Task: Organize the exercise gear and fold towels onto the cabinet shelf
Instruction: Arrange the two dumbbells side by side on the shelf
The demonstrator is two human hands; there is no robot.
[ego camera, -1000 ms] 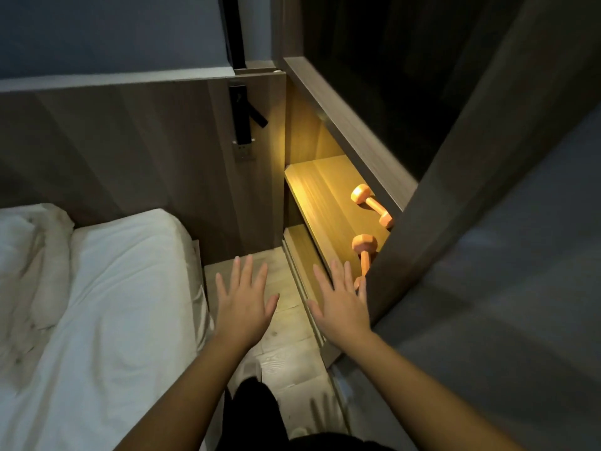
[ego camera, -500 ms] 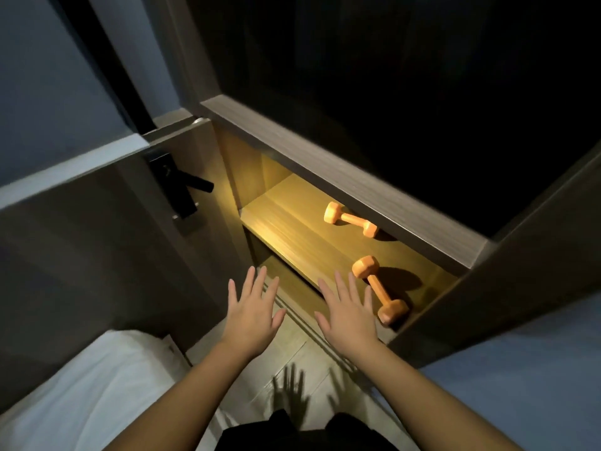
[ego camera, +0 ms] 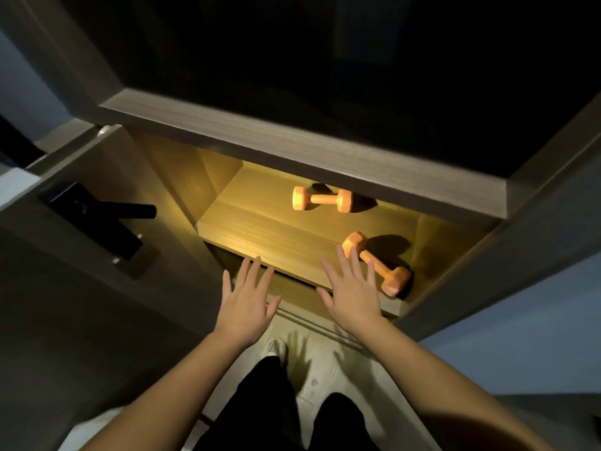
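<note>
Two orange dumbbells lie on the lit wooden cabinet shelf. The far dumbbell rests crosswise near the back. The near dumbbell lies diagonally at the shelf's right front. My right hand hovers palm down, fingers spread, just left of the near dumbbell, its fingertips next to the dumbbell's upper head. My left hand is also flat and spread, in front of the shelf's front edge, holding nothing. No towels are in view.
A thick wooden board overhangs the shelf, with a dark compartment above. An open door with a black handle stands at the left. A cabinet side panel closes the right. My legs and pale floor are below.
The view has swung right and closer to the cabinet; the bed has left the frame. Both spread hands have moved toward the shelf, the right one nearing the front dumbbell.
</note>
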